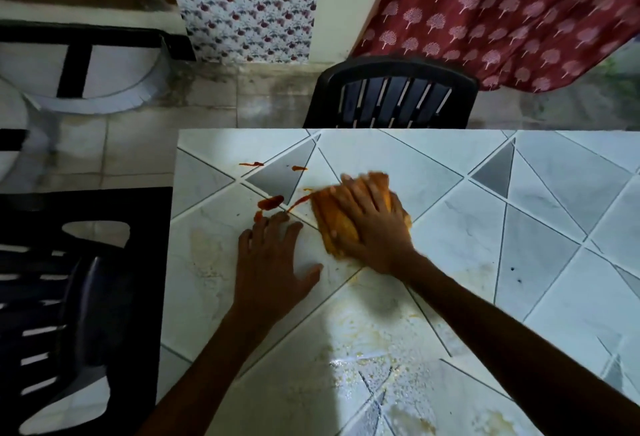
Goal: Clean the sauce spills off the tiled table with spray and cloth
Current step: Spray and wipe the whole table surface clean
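While right hand presses orange cloth flat, fingers spread, toward the tiled table's far-left corner, left hand rests splayed beside it. Wiping step in hand. Sauce streaks lie just left of cloth; next stroke probably needs a leftward sweep.

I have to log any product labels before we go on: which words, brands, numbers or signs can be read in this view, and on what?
None: no text can be read anywhere in this view.
The orange cloth under the right hand shows no label.
The tiled table shows only lines and stains.
The red curtain and the wall covering carry patterns only.
No spray bottle is in view.
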`<action>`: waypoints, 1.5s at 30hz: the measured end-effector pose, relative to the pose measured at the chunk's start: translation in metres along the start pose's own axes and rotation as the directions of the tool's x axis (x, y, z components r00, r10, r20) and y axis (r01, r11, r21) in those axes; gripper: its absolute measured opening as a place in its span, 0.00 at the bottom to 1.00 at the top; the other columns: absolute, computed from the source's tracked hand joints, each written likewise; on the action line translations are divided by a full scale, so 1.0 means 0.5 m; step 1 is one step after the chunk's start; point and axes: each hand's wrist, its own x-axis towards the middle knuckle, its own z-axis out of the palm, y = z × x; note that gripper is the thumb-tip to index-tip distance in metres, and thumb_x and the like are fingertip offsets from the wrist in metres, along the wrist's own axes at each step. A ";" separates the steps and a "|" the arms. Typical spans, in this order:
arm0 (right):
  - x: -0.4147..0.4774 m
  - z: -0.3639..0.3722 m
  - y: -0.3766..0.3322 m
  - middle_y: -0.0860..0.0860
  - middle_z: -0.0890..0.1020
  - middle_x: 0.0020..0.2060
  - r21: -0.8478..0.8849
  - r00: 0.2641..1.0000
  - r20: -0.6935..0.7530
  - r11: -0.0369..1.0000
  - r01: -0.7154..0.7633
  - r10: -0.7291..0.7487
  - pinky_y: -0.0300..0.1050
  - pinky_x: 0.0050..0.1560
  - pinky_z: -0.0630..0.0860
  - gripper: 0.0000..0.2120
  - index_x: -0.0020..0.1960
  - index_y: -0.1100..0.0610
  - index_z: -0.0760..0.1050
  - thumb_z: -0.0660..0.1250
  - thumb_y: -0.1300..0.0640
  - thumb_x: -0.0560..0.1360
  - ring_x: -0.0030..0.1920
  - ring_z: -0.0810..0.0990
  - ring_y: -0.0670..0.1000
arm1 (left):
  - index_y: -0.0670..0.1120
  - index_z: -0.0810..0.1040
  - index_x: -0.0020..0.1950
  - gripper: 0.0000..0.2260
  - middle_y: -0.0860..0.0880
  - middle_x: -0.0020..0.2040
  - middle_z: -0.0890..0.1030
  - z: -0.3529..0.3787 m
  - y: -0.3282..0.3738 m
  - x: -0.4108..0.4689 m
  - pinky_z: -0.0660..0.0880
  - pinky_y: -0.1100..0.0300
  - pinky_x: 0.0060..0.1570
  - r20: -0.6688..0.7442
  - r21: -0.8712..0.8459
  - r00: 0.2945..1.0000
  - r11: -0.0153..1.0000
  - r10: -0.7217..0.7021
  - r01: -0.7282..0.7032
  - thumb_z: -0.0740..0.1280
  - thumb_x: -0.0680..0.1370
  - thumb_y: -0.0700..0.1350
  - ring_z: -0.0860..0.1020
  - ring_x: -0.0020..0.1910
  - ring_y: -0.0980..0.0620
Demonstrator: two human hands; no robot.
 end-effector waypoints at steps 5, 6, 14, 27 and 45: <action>-0.083 -0.009 0.122 0.43 0.49 0.82 -0.036 0.981 0.014 0.980 -0.194 0.195 0.70 0.72 0.58 0.36 0.80 0.38 0.49 0.51 0.30 0.74 0.81 0.48 0.54 | 0.49 0.74 0.67 0.33 0.45 0.68 0.72 -0.031 -0.063 -0.003 0.68 0.43 0.64 -0.023 -0.001 0.999 0.999 -0.035 0.035 0.65 0.68 0.68 0.69 0.67 0.42; -0.043 -0.013 0.130 0.43 0.49 0.82 -0.006 0.956 -0.001 0.956 -0.293 0.293 0.71 0.73 0.56 0.36 0.80 0.38 0.48 0.48 0.29 0.74 0.81 0.47 0.56 | 0.49 0.73 0.67 0.33 0.45 0.68 0.71 -0.032 -0.072 -0.007 0.68 0.43 0.64 -0.027 0.001 0.999 0.999 -0.039 0.039 0.65 0.68 0.68 0.69 0.67 0.42; 0.095 0.010 -0.050 0.47 0.43 0.82 0.046 0.969 -0.036 0.969 -0.242 0.244 0.73 0.74 0.43 0.40 0.81 0.41 0.41 0.51 0.27 0.76 0.81 0.40 0.60 | 0.46 0.67 0.74 0.43 0.43 0.72 0.68 -0.022 -0.081 -0.032 0.66 0.40 0.66 0.002 0.022 0.993 0.993 -0.120 0.120 0.65 0.66 0.70 0.66 0.70 0.40; 0.066 0.004 0.036 0.48 0.41 0.82 0.117 0.863 -0.018 0.859 -0.499 0.504 0.75 0.73 0.41 0.41 0.81 0.41 0.39 0.45 0.26 0.74 0.80 0.38 0.61 | 0.46 0.66 0.76 0.46 0.43 0.73 0.69 -0.009 -0.085 -0.036 0.64 0.40 0.67 0.017 0.000 0.986 0.986 -0.168 0.168 0.65 0.64 0.72 0.66 0.71 0.40; 0.105 0.004 -0.052 0.51 0.38 0.81 0.103 0.880 0.036 0.874 -0.475 0.474 0.77 0.72 0.38 0.43 0.81 0.43 0.38 0.50 0.26 0.75 0.79 0.35 0.63 | 0.48 0.65 0.75 0.47 0.44 0.74 0.66 -0.015 -0.092 -0.026 0.61 0.40 0.69 0.048 -0.079 0.982 0.980 -0.181 0.184 0.64 0.63 0.73 0.63 0.73 0.40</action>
